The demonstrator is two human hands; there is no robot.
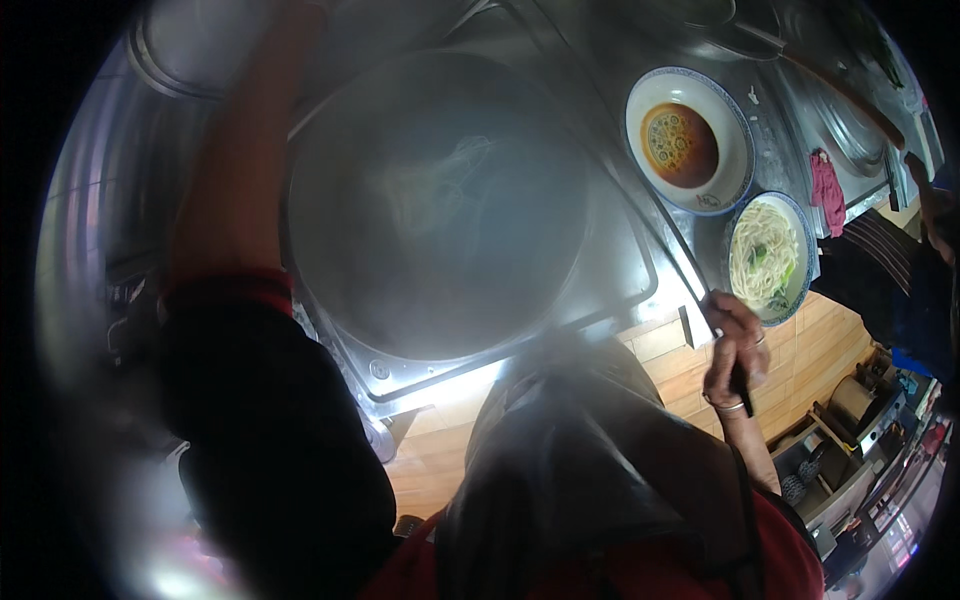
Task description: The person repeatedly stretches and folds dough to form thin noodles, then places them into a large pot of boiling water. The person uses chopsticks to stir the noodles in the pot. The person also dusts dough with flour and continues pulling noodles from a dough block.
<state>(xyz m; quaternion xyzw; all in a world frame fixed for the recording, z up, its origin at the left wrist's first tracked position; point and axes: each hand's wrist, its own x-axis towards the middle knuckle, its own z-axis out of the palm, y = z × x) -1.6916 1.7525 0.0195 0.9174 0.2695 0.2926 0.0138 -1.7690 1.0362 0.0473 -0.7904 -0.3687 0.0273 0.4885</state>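
Note:
My right hand (738, 350) is closed round the lower end of long dark chopsticks (672, 225), which slant up and left along the right side of the large round pot (440, 357). Cloudy, steaming water (400, 260) fills that pot, and a few pale noodle strands (470, 155) show in it. My left forearm (235, 160) stretches past the pot's left side to the top edge, where the hand passes out of sight. Just beyond my right hand sits a bowl of noodles with greens (765, 255). Farther back, a larger blue-rimmed bowl (735, 150) holds brown broth (680, 145).
A metal counter (625, 275) surrounds the pot. At the right lies a red cloth (827, 192), near a long wooden handle (850, 95). Another person's hand (937, 215) and dark striped clothing (880, 255) show at the right edge. Below right stands an open shelf unit (815, 450).

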